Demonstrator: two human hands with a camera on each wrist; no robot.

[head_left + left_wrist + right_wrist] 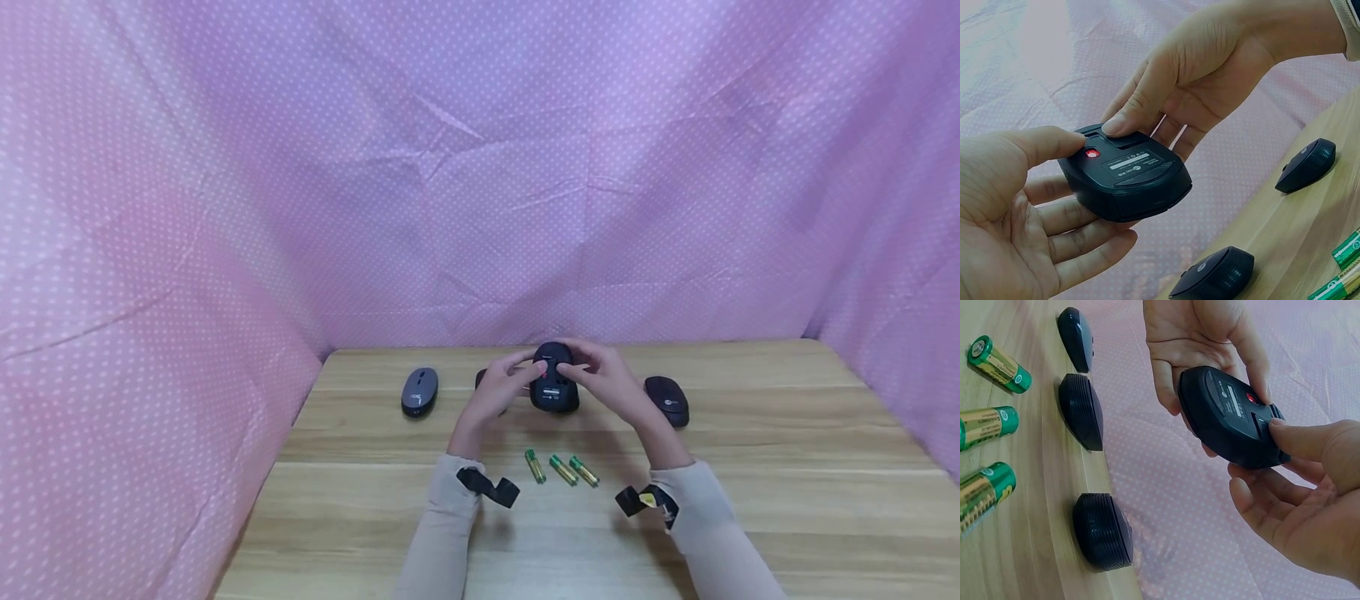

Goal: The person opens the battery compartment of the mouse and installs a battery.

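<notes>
Between left hand [491,396] and right hand [611,385], holds a black mouse [554,398].
Pinches it from both sides, underside showing, beyond three batteries [563,470] nearer the wrists [468,440].

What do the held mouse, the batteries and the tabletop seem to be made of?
Held mouse: probably black plastic, mostly satin, judging by its moulded edges and soft sheen.
Batteries: likely metal cells in glossy green-and-gold wraps; one shows a silvery bare end.
Tabletop: pale, smooth, streaked with grain; solid wood or wood-look laminate, I can't tell which.
</notes>
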